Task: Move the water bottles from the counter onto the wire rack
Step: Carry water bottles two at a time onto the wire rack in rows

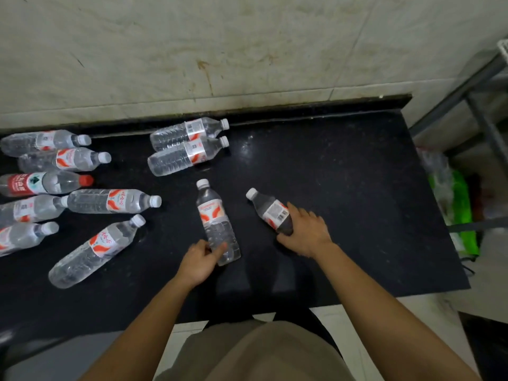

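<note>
While pickup seemed underway, the left hand [199, 261] gripped one clear bottle [215, 221]; the right hand [305, 233] gripped a darker bottle [270, 213]; next, likely, lifting both to the wire rack [467, 88].

No words can be read clearly. The dark bottle [270, 211] in the right hand [305, 232] has a white label with a black barcode, its numbers too small. The middle bottle [215, 224] in the left hand [199, 257] has a blurry red line of writing. The red-label bottle [41, 184], at the left edge, shows blurry white Chinese letters beside a small green sign.
</note>
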`<state>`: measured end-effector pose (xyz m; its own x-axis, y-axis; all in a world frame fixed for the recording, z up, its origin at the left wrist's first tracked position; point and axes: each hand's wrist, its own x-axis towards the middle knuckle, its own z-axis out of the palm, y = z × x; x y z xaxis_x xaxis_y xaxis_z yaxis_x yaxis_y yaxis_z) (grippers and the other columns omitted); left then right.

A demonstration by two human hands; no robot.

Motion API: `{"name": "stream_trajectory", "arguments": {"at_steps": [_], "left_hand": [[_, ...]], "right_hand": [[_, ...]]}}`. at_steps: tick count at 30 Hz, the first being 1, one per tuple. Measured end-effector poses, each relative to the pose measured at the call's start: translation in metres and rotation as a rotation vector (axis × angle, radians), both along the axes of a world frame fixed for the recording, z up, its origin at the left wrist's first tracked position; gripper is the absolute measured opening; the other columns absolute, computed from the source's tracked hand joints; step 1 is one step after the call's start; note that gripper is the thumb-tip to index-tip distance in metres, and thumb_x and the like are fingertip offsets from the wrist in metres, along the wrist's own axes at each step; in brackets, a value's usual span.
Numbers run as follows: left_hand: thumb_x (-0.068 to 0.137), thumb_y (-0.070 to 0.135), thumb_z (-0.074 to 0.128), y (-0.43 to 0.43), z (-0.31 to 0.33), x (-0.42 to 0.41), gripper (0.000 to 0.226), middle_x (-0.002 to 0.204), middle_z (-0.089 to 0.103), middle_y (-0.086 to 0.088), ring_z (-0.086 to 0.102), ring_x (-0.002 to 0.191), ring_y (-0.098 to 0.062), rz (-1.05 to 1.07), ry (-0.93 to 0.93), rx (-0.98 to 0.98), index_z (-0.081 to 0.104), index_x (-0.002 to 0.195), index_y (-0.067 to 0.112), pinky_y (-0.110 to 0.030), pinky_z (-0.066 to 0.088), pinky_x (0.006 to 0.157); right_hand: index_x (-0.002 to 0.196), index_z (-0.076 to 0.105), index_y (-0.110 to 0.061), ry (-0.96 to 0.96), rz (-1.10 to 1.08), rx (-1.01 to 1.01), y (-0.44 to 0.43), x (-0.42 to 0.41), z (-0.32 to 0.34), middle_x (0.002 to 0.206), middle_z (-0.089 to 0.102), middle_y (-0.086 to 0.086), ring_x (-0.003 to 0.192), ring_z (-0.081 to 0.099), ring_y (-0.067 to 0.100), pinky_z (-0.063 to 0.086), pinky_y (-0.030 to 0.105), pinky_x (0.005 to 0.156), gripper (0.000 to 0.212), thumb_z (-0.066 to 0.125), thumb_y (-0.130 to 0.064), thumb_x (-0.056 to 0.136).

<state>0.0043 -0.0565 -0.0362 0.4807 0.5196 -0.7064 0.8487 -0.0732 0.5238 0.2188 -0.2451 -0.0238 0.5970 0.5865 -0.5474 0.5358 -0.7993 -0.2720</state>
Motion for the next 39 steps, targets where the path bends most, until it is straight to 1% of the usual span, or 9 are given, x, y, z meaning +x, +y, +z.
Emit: {"name": "stream_trajectory", "arguments": {"at_steps": [6, 8, 13, 16, 20, 23, 27, 32, 39], "left_hand": [[0.061, 0.083, 0.062, -0.004, -0.004, 0.019, 0.089, 0.128, 0.058, -0.003, 0.056, 0.122, -0.025, 0.209, -0.06, 0.019, 0.051, 0.129, 0.026, -0.049, 0.048, 0.105], [0.061, 0.088, 0.059, -0.009, -0.002, 0.035, 0.101, 0.132, 0.053, -0.008, 0.053, 0.124, -0.029, 0.25, -0.058, 0.093, 0.048, 0.135, 0.021, -0.051, 0.045, 0.106], [0.068, 0.067, 0.077, -0.018, 0.003, 0.054, 0.099, 0.138, 0.043, -0.017, 0.051, 0.124, -0.037, 0.256, 0.119, 0.218, 0.039, 0.138, 0.008, -0.047, 0.047, 0.097], [0.056, 0.069, 0.08, -0.013, -0.003, 0.038, 0.1, 0.132, 0.052, -0.012, 0.059, 0.114, -0.03, 0.353, 0.031, 0.094, 0.048, 0.131, 0.011, -0.041, 0.053, 0.092], [0.051, 0.077, 0.076, -0.007, -0.001, 0.001, 0.111, 0.136, 0.053, -0.008, 0.059, 0.116, -0.026, 0.471, -0.052, 0.094, 0.046, 0.137, 0.013, -0.045, 0.051, 0.101], [0.057, 0.077, 0.07, 0.002, 0.003, -0.026, 0.11, 0.139, 0.05, -0.011, 0.057, 0.118, -0.027, 0.494, -0.078, 0.125, 0.042, 0.143, 0.014, -0.045, 0.047, 0.105], [0.08, 0.053, 0.073, 0.014, 0.008, -0.032, 0.089, 0.147, 0.04, -0.012, 0.053, 0.126, -0.028, 0.437, -0.104, 0.115, 0.033, 0.151, 0.017, -0.045, 0.044, 0.109], [0.071, 0.066, 0.058, 0.027, 0.009, 0.016, 0.098, 0.143, 0.043, -0.017, 0.051, 0.129, -0.036, 0.329, -0.073, 0.142, 0.035, 0.147, 0.009, -0.048, 0.043, 0.108], [0.072, 0.062, 0.076, 0.03, 0.0, 0.039, 0.111, 0.149, 0.038, -0.02, 0.042, 0.135, -0.039, 0.271, 0.184, 0.259, 0.02, 0.148, 0.003, -0.05, 0.041, 0.105]], "right_hand": [[0.161, 0.02, -0.03, 0.209, -0.346, 0.229, -0.035, -0.025, -0.011, 0.159, 0.039, 0.001, 0.144, 0.033, 0.029, 0.022, 0.047, 0.117, 0.07, 0.047, -0.053, 0.1], [0.157, 0.029, -0.033, 0.219, -0.379, 0.34, -0.037, -0.035, -0.011, 0.152, 0.047, 0.004, 0.139, 0.039, 0.029, 0.031, 0.047, 0.115, 0.065, 0.053, -0.048, 0.098], [0.133, 0.05, -0.03, 0.101, -0.254, 0.382, -0.036, -0.069, -0.008, 0.128, 0.045, 0.0, 0.118, 0.047, 0.019, 0.047, 0.038, 0.099, 0.073, 0.085, -0.043, 0.07], [0.129, 0.05, -0.027, 0.013, -0.171, 0.394, -0.037, -0.086, -0.017, 0.125, 0.045, 0.002, 0.115, 0.046, 0.021, 0.045, 0.037, 0.1, 0.071, 0.084, -0.049, 0.071], [0.125, 0.052, -0.028, 0.137, -0.358, 0.491, -0.038, -0.088, -0.018, 0.125, 0.048, 0.0, 0.117, 0.045, 0.018, 0.043, 0.036, 0.103, 0.053, 0.074, -0.051, 0.083], [0.121, 0.051, -0.027, 0.157, -0.36, 0.462, -0.032, -0.081, -0.013, 0.121, 0.05, -0.001, 0.116, 0.049, 0.019, 0.046, 0.037, 0.098, 0.048, 0.069, -0.054, 0.086], [0.131, 0.045, -0.023, 0.1, -0.269, 0.352, -0.008, -0.073, -0.005, 0.126, 0.05, 0.0, 0.116, 0.051, 0.019, 0.05, 0.041, 0.096, 0.075, 0.073, -0.066, 0.076], [0.136, 0.039, -0.017, 0.051, -0.223, 0.215, 0.02, -0.074, -0.005, 0.133, 0.05, 0.007, 0.119, 0.054, 0.026, 0.05, 0.043, 0.094, 0.071, 0.071, -0.052, 0.083], [0.136, 0.045, -0.018, 0.003, -0.231, 0.113, 0.024, -0.076, -0.002, 0.124, 0.061, 0.006, 0.11, 0.063, 0.027, 0.05, 0.038, 0.089, 0.066, 0.067, -0.053, 0.085]]}}
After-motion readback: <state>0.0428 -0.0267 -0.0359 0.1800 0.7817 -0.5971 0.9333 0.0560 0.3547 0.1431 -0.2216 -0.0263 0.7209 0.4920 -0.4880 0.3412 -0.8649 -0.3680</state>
